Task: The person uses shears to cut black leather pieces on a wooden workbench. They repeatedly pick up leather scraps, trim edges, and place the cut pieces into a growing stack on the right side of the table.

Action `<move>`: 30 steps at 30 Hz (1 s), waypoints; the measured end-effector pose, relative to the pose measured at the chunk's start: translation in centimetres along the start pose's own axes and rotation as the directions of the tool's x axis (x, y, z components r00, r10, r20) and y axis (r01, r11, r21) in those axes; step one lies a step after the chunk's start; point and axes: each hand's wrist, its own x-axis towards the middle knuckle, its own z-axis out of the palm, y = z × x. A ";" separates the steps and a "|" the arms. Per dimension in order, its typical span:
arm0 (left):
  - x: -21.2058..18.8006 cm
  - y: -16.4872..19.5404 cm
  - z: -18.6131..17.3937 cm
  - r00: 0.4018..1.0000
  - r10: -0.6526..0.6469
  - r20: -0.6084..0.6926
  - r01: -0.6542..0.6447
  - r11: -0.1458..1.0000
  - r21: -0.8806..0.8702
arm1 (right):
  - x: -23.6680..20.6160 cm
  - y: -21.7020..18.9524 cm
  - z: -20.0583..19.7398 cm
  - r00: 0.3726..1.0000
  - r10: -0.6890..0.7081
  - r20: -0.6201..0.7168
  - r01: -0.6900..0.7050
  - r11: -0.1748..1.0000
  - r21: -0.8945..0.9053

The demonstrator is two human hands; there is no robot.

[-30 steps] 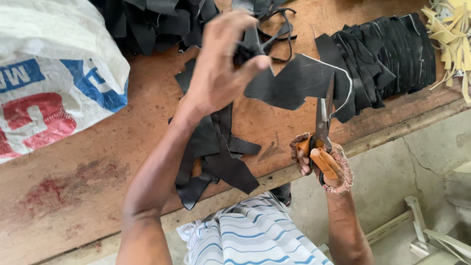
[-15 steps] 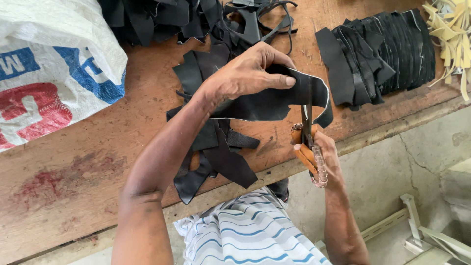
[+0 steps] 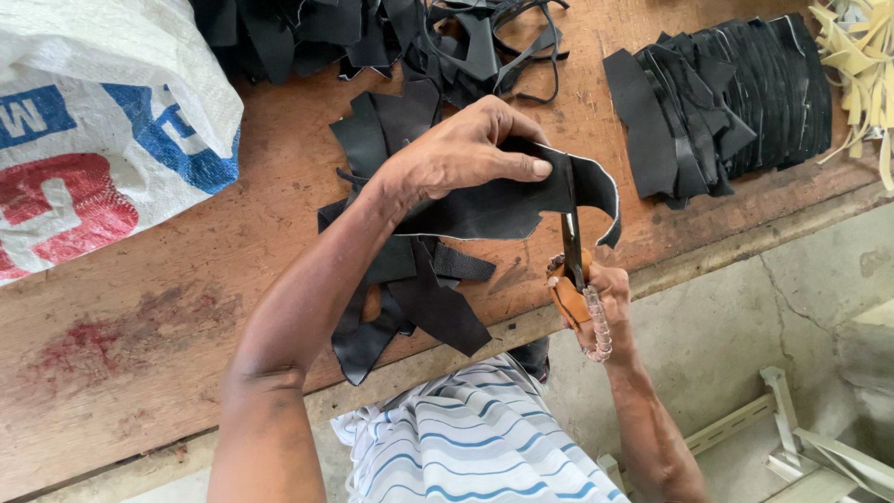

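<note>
Black sheet held above bench, pinched flat by left hand; right hand closed around scissors, blades biting its edge. Sheet judged light, limp, floppy; best gripped close beside the cut line

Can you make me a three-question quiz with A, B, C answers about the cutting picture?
1. Where is the white sack? A on the wooden table's left part; B on the floor; C on the person's lap.
2. What colour is the piece being cut? A yellow; B black; C red.
3. What is the right hand doing? A resting flat; B gripping scissors; C waving.

Answers: 1 A, the sack lies on the table's left part. 2 B, the sheet held by the left hand is black. 3 B, fingers wrap the orange handles.
</note>
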 end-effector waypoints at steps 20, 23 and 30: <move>-2.1 1.3 0.3 0.976 -0.214 0.049 0.186 0.923 0.336 | 0.8 0.2 1.5 0.979 0.202 -0.023 -0.190 0.947 0.261; -3.2 3.0 -2.0 0.953 0.293 -0.074 -0.260 0.918 0.299 | 0.3 0.0 0.0 0.968 0.227 -0.107 -0.159 0.885 0.437; -2.7 3.2 -4.5 0.855 -0.172 -0.490 -0.031 0.925 -0.379 | -0.7 -1.3 -0.5 0.977 0.150 -0.150 -0.075 0.905 0.419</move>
